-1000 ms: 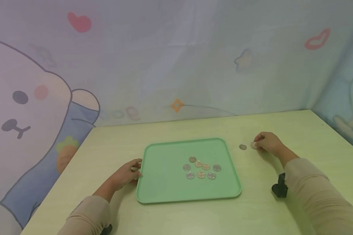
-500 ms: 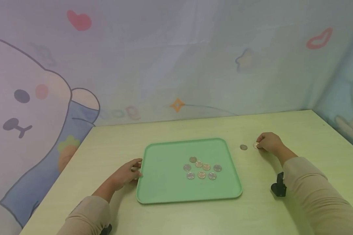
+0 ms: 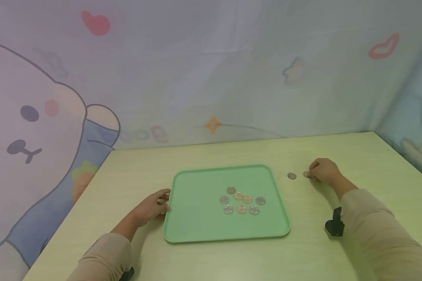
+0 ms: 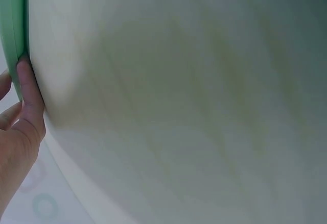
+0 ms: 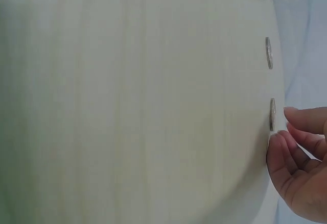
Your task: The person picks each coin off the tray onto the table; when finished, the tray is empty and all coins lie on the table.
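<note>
Right hand (image 3: 324, 170), coin (image 3: 306, 174) now flat.

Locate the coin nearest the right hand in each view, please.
Head: coin on the table, right of the green tray, at the right hand's fingers.
Left wrist: not in it.
Right wrist: edge-on at right, by the fingers.
Shared landmark: the second loose coin.

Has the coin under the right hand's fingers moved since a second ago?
Barely, if at all. The coin sits about as far right of the loose coin as before, flat on the table by the right hand.
</note>
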Tool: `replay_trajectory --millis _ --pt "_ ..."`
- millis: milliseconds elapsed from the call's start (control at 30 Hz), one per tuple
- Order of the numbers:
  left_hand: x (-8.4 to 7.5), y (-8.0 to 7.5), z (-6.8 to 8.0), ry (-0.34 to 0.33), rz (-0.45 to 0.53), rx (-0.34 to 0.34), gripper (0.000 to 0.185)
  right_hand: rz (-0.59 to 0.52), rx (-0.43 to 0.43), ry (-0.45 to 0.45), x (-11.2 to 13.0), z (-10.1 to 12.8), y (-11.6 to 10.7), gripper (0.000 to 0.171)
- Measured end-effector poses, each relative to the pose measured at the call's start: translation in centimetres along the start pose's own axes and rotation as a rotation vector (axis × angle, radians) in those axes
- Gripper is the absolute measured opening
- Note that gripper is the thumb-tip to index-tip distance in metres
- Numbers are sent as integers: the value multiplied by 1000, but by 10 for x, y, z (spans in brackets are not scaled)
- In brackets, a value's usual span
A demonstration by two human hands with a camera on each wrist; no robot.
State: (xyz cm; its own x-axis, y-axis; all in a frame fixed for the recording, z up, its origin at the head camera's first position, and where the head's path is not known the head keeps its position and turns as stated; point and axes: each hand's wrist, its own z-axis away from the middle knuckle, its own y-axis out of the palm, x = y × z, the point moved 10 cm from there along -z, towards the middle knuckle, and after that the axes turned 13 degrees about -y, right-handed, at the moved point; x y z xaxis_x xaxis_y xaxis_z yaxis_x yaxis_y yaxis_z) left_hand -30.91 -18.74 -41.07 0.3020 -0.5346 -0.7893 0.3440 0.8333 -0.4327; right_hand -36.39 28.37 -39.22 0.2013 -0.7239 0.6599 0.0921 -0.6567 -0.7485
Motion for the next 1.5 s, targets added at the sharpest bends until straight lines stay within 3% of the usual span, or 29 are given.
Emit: replay_trajectory --millis 167,533,933,1200,1500 --pt "-1 0 2 3 -7 1 55 -79 -18 -5 4 6 -2 35" --pt "-4 -1 8 26 -18 17 56 -284 -9 -101 40 9 2 37" --pt "-3 0 9 23 -17 18 55 -440 81 -170 82 14 31 37" --pt "-3 2 5 9 -14 -2 55 -447 146 -186 99 20 51 38" --pt "-2 0 4 10 -38 -7 55 -525 215 -216 118 21 74 38"
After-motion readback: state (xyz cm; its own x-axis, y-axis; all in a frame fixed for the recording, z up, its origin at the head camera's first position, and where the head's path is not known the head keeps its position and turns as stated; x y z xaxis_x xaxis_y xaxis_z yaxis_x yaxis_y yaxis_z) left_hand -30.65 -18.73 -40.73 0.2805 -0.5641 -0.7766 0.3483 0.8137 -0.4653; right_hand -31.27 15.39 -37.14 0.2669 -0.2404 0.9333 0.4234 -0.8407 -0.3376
